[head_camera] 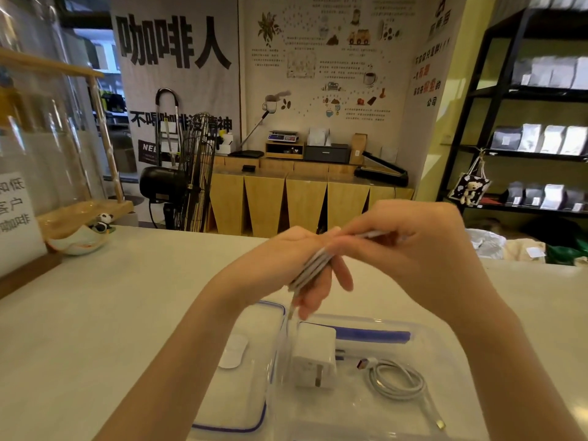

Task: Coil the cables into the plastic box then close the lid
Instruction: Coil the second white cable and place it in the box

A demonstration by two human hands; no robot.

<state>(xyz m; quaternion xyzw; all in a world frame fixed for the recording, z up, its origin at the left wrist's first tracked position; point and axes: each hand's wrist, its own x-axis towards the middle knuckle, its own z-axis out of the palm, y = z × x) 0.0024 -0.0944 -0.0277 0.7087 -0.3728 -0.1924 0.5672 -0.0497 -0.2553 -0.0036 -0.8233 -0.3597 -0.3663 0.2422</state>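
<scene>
A white cable is wound in loops around the fingers of my left hand, held above the clear plastic box. My right hand pinches a strand of that cable just beyond the left fingers. One end of the cable hangs down to a white charger plug standing in the box. A second white cable, coiled, lies in the box to the right of the plug. The clear lid with a blue seal lies flat on the counter, left of the box.
The box and lid sit on a pale counter. A small white oval object shows through the lid. A ceramic dish with a panda figure and a wooden-framed sign stand far left. Bags lie far right.
</scene>
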